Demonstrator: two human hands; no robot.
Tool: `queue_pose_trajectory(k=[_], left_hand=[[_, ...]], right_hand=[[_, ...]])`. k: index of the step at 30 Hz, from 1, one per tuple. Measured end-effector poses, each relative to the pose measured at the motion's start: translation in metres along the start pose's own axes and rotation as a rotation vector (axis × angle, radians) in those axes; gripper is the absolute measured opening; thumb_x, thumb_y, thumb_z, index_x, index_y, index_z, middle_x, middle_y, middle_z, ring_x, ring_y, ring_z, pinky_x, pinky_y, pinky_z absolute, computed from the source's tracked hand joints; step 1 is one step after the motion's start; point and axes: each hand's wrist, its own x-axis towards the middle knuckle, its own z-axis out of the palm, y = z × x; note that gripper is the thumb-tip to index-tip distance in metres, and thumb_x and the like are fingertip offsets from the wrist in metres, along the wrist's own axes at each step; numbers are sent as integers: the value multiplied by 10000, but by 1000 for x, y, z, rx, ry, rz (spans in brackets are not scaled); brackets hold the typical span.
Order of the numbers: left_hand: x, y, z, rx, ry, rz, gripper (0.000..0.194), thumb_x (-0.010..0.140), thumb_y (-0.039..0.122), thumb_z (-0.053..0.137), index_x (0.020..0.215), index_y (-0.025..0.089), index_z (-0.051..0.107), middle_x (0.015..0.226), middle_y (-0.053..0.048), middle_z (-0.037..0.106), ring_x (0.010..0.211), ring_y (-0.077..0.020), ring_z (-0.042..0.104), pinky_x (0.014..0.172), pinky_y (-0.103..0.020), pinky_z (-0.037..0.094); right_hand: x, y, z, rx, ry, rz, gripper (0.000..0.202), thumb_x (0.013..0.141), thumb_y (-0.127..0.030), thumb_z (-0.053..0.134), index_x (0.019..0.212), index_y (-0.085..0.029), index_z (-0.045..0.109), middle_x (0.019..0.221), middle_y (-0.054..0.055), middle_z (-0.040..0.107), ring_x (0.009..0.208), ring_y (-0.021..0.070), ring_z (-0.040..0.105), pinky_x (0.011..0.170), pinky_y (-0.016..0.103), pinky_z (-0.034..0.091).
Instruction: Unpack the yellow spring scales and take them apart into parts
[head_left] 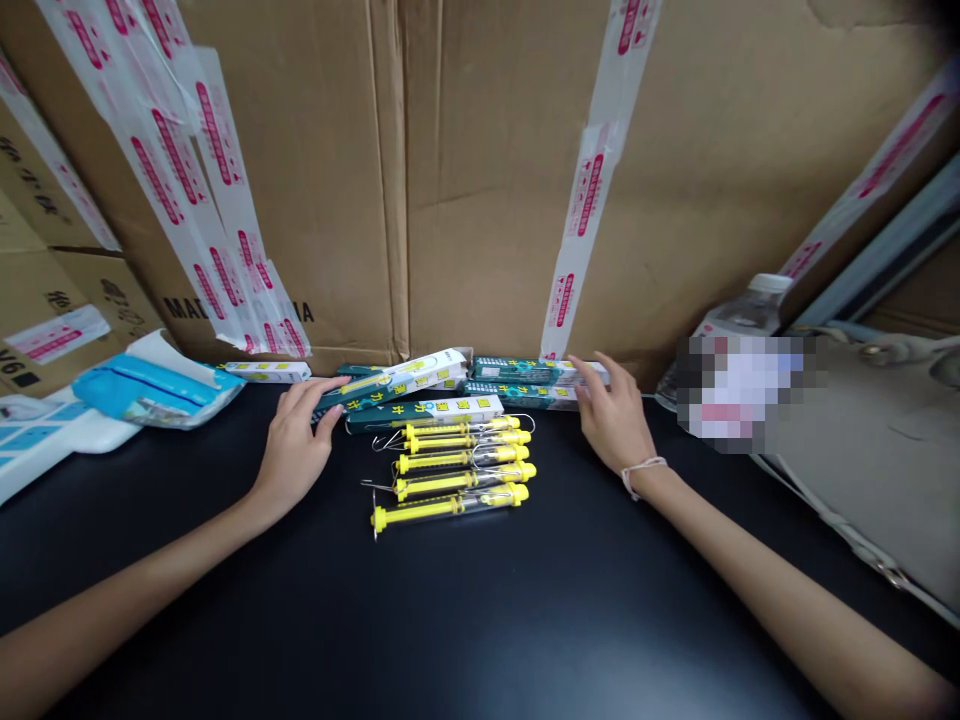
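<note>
Several yellow spring scales (461, 508) with metal hooks lie side by side on the black table (450, 620). Behind them is a loose pile of green and white boxes (427, 412). My left hand (300, 440) touches the left end of a tilted box (405, 382) on top of the pile, its thumb and fingers around that end. My right hand (616, 415) rests at the right end of two stacked boxes (517, 372), fingers apart and touching them. The fingertips of my right hand lie over the boxes' white ends.
Large taped cardboard boxes (487, 200) stand behind the table. At left are a blue and white packet (165, 385) and another small box (270, 372). A plastic bottle (750, 305) and a beige bag (870, 440) are at right.
</note>
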Motion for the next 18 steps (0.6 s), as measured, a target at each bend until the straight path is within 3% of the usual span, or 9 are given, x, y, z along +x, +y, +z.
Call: queue_pose_trajectory(k=[3,7,10,15,18], left_hand=[[2,-2,-1,-24,7,-39,322,950,342,479,1216,237,630,1217,-74,647,1158,-304,587,1035,-474,456],[3,-4,-1,-60,28,-88,334,940,362,494,1219,234,626,1232,-76,651,1149,-301,602,1017,-469,468],[3,-5,-1,-79,32,-118,341,930,359,499,1217,231,631,1240,-84,651,1152,-305,604,1013,-477,473],[4,-6,0,-102,22,-125,354,921,363,510,1220,222,636,1249,-92,649,1185,-307,592,1053,-490,444],[3,-10,1,-115,28,-137,357,922,369,512,1223,219,631,1259,-95,647,1200,-302,588,1059,-486,442]], right_hand=[[1,19,6,-32,43,63,443,1002,-336,468,1415,-200,555,1388,229,515,1308,414,477,1032,666,405],[3,27,9,-16,41,55,430,1000,-404,492,1392,-255,587,1181,154,633,1109,322,607,961,520,507],[5,27,12,-22,56,38,433,968,-468,550,1342,-269,639,1077,130,617,973,295,610,911,488,518],[16,27,17,-49,63,1,394,936,-535,581,1156,-246,733,1141,163,582,1060,349,555,935,553,461],[26,28,16,-29,-9,-61,348,940,-521,588,1107,-244,716,1162,145,640,1099,349,576,939,534,458]])
